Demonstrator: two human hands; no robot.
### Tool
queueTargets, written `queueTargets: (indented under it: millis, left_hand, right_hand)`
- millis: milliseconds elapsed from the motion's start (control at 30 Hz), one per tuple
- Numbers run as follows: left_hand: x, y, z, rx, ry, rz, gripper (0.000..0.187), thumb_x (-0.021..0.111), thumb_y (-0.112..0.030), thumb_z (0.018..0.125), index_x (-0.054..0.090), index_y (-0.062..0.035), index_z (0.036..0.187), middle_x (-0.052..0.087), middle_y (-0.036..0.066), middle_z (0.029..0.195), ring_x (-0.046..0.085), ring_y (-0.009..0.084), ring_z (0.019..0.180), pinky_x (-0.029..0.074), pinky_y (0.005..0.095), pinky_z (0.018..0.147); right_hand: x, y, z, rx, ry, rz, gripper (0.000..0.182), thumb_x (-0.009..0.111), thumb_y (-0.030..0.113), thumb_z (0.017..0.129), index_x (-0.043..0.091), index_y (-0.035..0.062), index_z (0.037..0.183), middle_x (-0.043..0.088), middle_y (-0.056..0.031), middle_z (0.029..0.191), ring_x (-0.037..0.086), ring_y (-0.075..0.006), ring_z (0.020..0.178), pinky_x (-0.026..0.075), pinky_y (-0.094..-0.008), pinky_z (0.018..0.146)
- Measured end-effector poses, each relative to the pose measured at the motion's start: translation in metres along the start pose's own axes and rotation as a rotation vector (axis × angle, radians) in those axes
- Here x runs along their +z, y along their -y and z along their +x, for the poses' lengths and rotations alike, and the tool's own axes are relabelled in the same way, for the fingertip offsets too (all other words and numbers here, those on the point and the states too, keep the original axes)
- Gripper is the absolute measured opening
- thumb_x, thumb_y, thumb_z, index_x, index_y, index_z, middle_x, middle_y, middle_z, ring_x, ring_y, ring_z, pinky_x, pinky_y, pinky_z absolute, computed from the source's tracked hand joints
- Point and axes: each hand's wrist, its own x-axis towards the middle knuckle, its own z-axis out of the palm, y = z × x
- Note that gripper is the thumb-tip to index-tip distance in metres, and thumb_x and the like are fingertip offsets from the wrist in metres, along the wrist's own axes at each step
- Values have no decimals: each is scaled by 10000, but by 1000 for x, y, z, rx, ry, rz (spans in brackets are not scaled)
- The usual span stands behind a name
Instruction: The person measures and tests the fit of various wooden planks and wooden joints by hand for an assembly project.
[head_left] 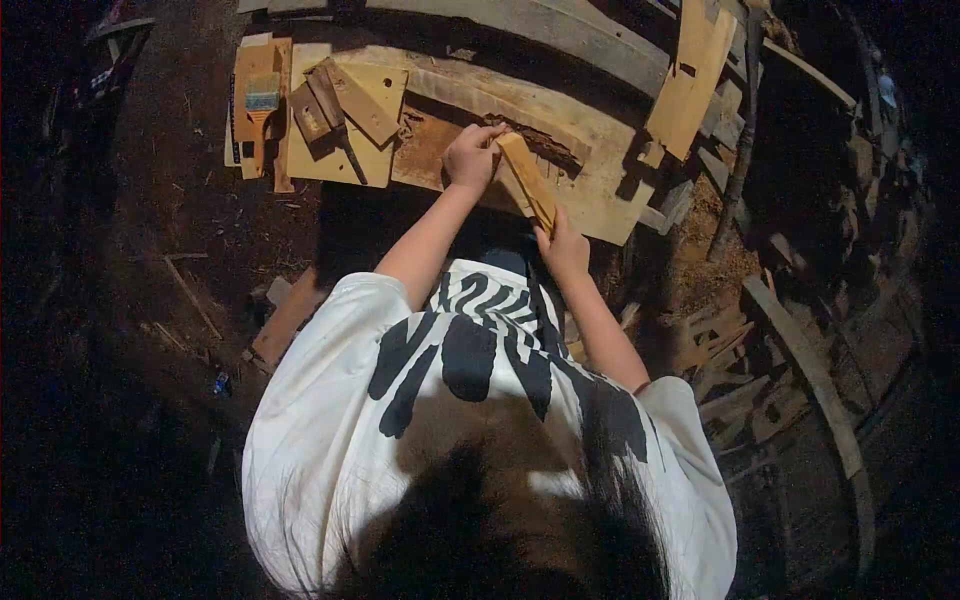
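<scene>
A short strip of pale yellow wood slants over the plank bench, in front of my body. At its upper end, the fingers of my left hand are pinched closed against the wood. My right hand is wrapped around the lower end, with the thumb along its side. Part of the strip is hidden behind the fingers. Left of my left hand, a wooden block with a dark handle and a flat wood piece lie on a pale yellow board.
A paintbrush rests on narrow boards at the bench's left end. Behind my hands is a rough-edged plank. A long yellow board stands out at the right. Scrap wood litters the ground to the right.
</scene>
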Motion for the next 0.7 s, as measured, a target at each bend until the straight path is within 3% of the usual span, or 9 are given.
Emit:
queueTargets:
  millis: [133,200,300,433,700]
  left_hand:
    - [-1,0,1,35,-7,131,134,700,-282,777,729,-167,840,573,54,694,589,235,624,447,335,544]
    - [-3,-3,-1,-28,32,-15,143,709,-283,760,727,-179,855,571,51,691,592,237,642,449,338,554]
    - [3,7,0,23,14,52,160,711,-252,736,726,-187,882,578,43,707,594,241,666,456,337,570]
    - [-2,11,-1,-3,78,-16,174,699,-227,725,722,-182,892,582,42,724,597,248,677,467,339,584]
    - [-8,8,5,123,94,120,175,686,-174,725,701,-169,899,596,48,761,614,270,719,483,365,603]
  right_hand:
    - [-1,5,5,82,76,-16,494,646,336,819,455,87,1201,646,-200,793,629,-387,666,498,-460,543]
    - [2,-1,2,-46,-62,42,479,644,343,814,451,84,1167,648,-191,759,632,-380,653,504,-457,558]
    - [4,2,6,-2,6,-68,500,659,335,803,447,78,1176,650,-192,774,635,-375,667,502,-456,557]
    - [6,-3,4,-55,-47,18,490,654,323,814,460,62,1180,635,-198,768,619,-393,648,488,-466,536]
    - [5,1,7,22,29,-1,511,646,325,816,440,74,1211,643,-186,865,633,-367,748,501,-457,591]
